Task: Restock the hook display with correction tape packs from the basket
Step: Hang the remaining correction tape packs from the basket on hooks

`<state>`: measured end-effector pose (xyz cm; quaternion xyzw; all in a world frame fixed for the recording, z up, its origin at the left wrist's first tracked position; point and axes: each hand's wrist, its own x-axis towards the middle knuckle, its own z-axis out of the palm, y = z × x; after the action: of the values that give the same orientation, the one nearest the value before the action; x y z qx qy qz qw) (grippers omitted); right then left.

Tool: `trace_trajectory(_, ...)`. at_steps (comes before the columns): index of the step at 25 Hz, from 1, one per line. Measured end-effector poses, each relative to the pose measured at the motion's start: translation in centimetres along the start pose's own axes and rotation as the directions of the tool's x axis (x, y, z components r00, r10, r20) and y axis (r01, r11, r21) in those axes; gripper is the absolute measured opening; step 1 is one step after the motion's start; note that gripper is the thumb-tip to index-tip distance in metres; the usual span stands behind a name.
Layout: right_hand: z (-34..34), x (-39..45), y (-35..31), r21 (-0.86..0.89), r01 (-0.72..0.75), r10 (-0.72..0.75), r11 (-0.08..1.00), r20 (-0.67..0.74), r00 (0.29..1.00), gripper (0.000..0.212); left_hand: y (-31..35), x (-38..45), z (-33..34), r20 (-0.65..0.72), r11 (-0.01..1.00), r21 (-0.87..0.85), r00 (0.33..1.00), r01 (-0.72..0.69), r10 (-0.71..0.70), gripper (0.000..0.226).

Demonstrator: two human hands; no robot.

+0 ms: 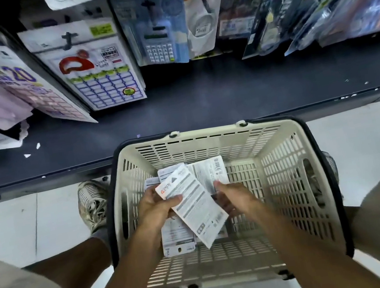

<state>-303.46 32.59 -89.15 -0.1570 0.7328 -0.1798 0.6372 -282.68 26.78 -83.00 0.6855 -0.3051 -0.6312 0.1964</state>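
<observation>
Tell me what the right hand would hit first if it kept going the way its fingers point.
Probably the fanned correction tape packs directly beyond the right hand, its fingertips already at their edge; the basket far wall lies behind. Depth is unclear.

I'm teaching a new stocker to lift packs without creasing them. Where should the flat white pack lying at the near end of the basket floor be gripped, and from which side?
Probably by its near short edge, the end with the hang hole: the flat white card pack lies face down on the cream slotted basket floor, that end uncovered. Come from above, on the near side; its far end is under the tilted pack in the left hand.
</observation>
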Motion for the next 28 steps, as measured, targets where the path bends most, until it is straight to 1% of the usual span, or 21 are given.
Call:
trace_trajectory(1, 0.9, 0.5, 1.2, 0.026, 0.024, -0.017, 0.999, -0.216, 0.976, 0.03, -0.1, -0.1, -0.3, -0.042, 1.0, -0.015, 0.999, 0.007, -0.007, 0.034)
trace_trajectory(2, 1.4, 0.7, 1.8, 0.091, 0.036, -0.002, 0.995, -0.351, 0.936, 0.028, -0.4, -0.2, -0.7, -0.077, 0.999, -0.03, 0.997, 0.021, -0.024, 0.026)
trace_trajectory(3, 1.6, 1.0, 2.2, 0.166, 0.038, 0.027, 0.985, -0.375, 0.927, 0.035, -0.6, -0.4, -1.0, -0.107, 0.997, -0.063, 0.993, 0.037, -0.044, 0.019)
trace_trajectory(4, 1.7, 1.3, 2.2, 0.223, 0.037, 0.044, 0.974, -0.348, 0.937, 0.04, -0.6, -0.5, -1.3, -0.127, 0.993, -0.106, 0.99, 0.047, -0.06, 0.014)
trace_trajectory(5, 1.7, 1.5, 2.0, 0.249, 0.035, 0.044, 0.968, -0.307, 0.951, 0.038, -0.4, -0.6, -1.6, -0.131, 0.99, -0.135, 0.989, 0.045, -0.063, 0.011)
trace_trajectory(7, 2.0, 1.6, 0.6, 0.3, 0.033, 0.034, 0.953, -0.215, 0.976, 0.023, -0.1, -0.6, -2.0, -0.131, 0.99, -0.137, 0.991, 0.024, -0.043, 0.017)
trace_trajectory(9, 2.8, 1.9, -0.7, 0.315, 0.015, 0.034, 0.949, -0.147, 0.989, 0.016, 0.1, -0.5, -2.2, -0.141, 0.987, -0.16, 0.99, 0.001, -0.024, 0.026)
trace_trajectory(12, 4.4, 2.8, -0.9, 0.279, 0.012, 0.039, 0.96, -0.174, 0.984, 0.019, -0.2, -0.4, -2.6, -0.183, 0.982, -0.186, 0.983, -0.022, -0.013, 0.025)
trace_trajectory(14, 4.5, 3.0, -0.4, 0.282, 0.053, -0.002, 0.958, -0.181, 0.983, 0.02, -0.2, -0.3, -2.9, -0.232, 0.985, -0.171, 0.973, -0.039, -0.001, 0.019)
trace_trajectory(16, 3.4, 2.5, -0.5, 0.227, 0.121, -0.071, 0.966, -0.215, 0.974, 0.024, -0.3, -0.2, -3.1, -0.26, 0.99, -0.136, 0.966, -0.039, 0.002, 0.012)
trace_trajectory(17, 2.5, 2.1, -0.7, 0.146, 0.152, -0.118, 0.977, -0.219, 0.969, 0.028, -0.1, -0.3, -3.0, -0.271, 0.993, -0.111, 0.963, -0.029, -0.002, 0.01)
trace_trajectory(18, 1.4, 1.5, -1.0, 0.024, 0.186, -0.176, 0.982, -0.212, 0.961, 0.032, 0.1, -0.3, -2.8, -0.269, 0.996, -0.088, 0.963, -0.027, 0.003, 0.01)
trace_trajectory(20, -1.2, -0.4, -1.7, -0.174, 0.237, -0.267, 0.956, -0.175, 0.948, 0.037, 0.9, -0.6, -2.2, -0.256, 0.998, -0.023, 0.965, -0.058, 0.05, 0.013)
trace_trajectory(21, -2.8, -1.5, -2.0, -0.226, 0.253, -0.291, 0.941, -0.158, 0.943, 0.037, 1.4, -0.8, -1.9, -0.248, 0.994, 0.039, 0.963, -0.102, 0.109, 0.017)
trace_trajectory(22, -4.3, -2.9, -2.4, -0.26, 0.274, -0.316, 0.926, -0.136, 0.939, 0.036, 1.8, -1.1, -1.6, -0.239, 0.976, 0.141, 0.951, -0.165, 0.196, 0.025)
trace_trajectory(23, -5.8, -4.3, -2.9, -0.284, 0.31, -0.352, 0.907, -0.108, 0.93, 0.033, 2.3, -1.6, -1.4, -0.223, 0.933, 0.266, 0.926, -0.241, 0.303, 0.035)
trace_trajectory(24, -7.2, -6.0, -3.6, -0.308, 0.359, -0.399, 0.881, -0.079, 0.913, 0.029, 2.8, -2.1, -1.2, -0.191, 0.869, 0.377, 0.891, -0.321, 0.412, 0.045)
trace_trajectory(25, -8.6, -7.6, -4.6, -0.32, 0.413, -0.451, 0.853, -0.049, 0.891, 0.025, 3.5, -2.7, -1.0, -0.147, 0.808, 0.456, 0.864, -0.373, 0.481, 0.049)
trace_trajectory(26, -9.8, -9.3, -5.8, -0.321, 0.469, -0.499, 0.823, -0.015, 0.866, 0.022, 4.1, -3.3, -0.9, -0.106, 0.761, 0.505, 0.846, -0.407, 0.523, 0.046)
trace_trajectory(27, -10.9, -11.2, -7.3, -0.324, 0.525, -0.546, 0.787, 0.031, 0.837, 0.023, 5.0, -3.9, -0.7, -0.078, 0.735, 0.542, 0.847, -0.406, 0.526, 0.041)
trace_trajectory(28, -11.8, -13.1, -9.0, -0.328, 0.576, -0.585, 0.749, 0.081, 0.807, 0.024, 5.8, -4.2, -0.5, -0.06, 0.733, 0.552, 0.858, -0.398, 0.511, 0.04)
